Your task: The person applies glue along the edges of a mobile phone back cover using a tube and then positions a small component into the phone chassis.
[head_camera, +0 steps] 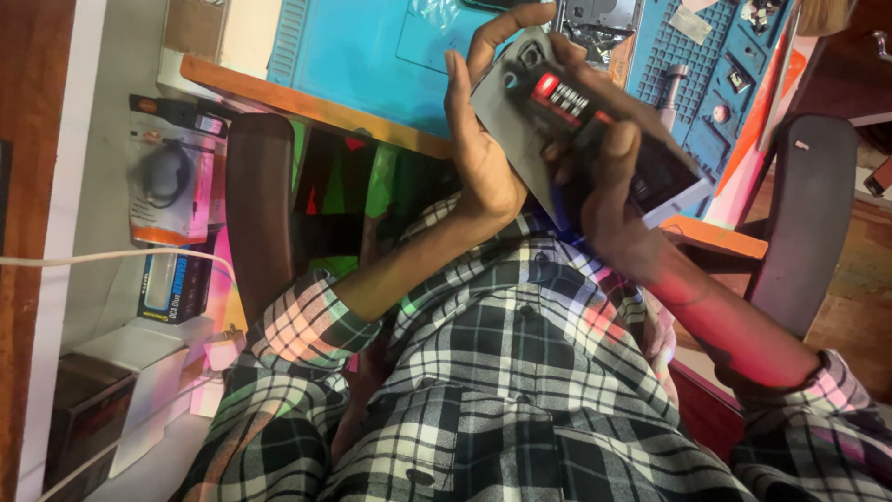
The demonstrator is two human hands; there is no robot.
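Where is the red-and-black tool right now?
In the head view, upper centre-right: the tool lies against the phone's back, gripped by the right hand, just in front of the blue mat.

A blue work mat (372,56) is lying on the wooden desk (307,104), small parts sitting in its tray section. Packaged accessories (172,186) are hanging left, a white cable (111,255) trailing beneath.

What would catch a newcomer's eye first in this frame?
Both hands meet at top centre: the left hand cradles a flat grey phone, while the right hand presses a black tool with a red label against it. Behind lies a blue work mat on the desk; a plaid shirt fills the foreground.
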